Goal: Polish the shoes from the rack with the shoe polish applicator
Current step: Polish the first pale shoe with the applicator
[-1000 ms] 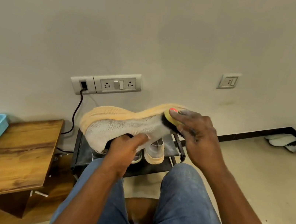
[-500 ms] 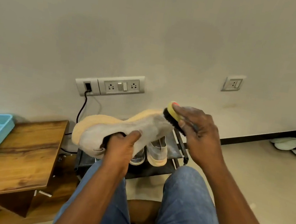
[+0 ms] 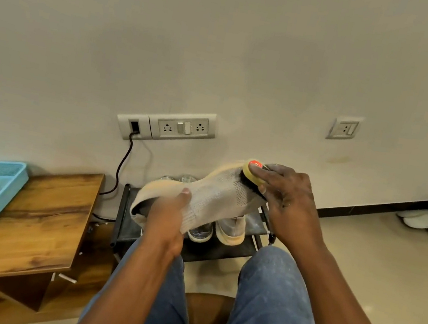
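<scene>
I hold a grey knit shoe (image 3: 218, 196) with a pale yellow sole in the air above my knees. My left hand (image 3: 167, 216) grips it at the heel opening, thumb on the side. My right hand (image 3: 285, 201) grips the shoe polish applicator (image 3: 252, 173), yellow with a red top and dark bristles, and presses it against the toe end of the shoe. Below the shoe stands the low black shoe rack (image 3: 221, 250) with a grey shoe (image 3: 232, 227) and a clear shoe (image 3: 200, 232) on it.
A wooden table (image 3: 29, 222) at the left carries a blue basket (image 3: 5, 179) of small items. A black cable (image 3: 122, 164) hangs from the wall sockets (image 3: 168, 126). White slippers (image 3: 422, 220) lie at the far right by the skirting. My jeans-clad legs fill the foreground.
The shoe has turned, so its knit side faces me more and its sole less. The applicator has shifted along the toe end, its red top showing now. My view has drifted left.
</scene>
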